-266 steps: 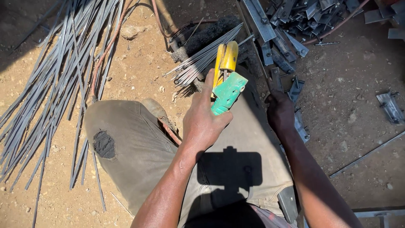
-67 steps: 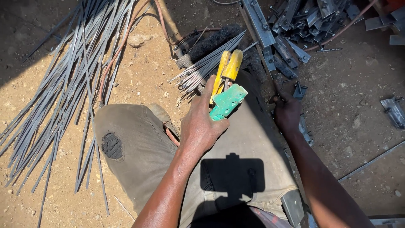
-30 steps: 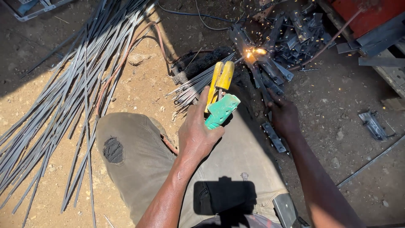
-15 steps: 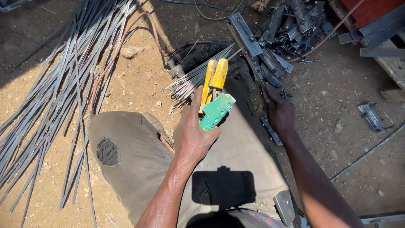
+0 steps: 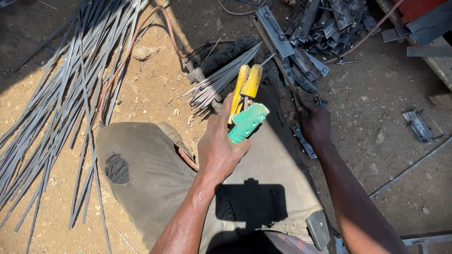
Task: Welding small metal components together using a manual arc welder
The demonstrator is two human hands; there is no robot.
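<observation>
Since the sparks died, the left hand (image 5: 221, 150) has kept its grip clamped on the yellow-and-green electrode holder (image 5: 245, 108) above the knee, while the right hand (image 5: 314, 124) pinches a metal strip (image 5: 301, 141) on the ground, seemingly repositioning it before another weld.

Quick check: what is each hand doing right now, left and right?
Left hand: closed around a green and yellow clamp tool.
Right hand: curled at the metal pieces; grip cannot be told.

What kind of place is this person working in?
Likely an open-air metalwork or welding yard: long steel rods lie on bare dirt, cut metal pieces are heaped ahead, and the left hand holds a yellow-handled tool.
</observation>
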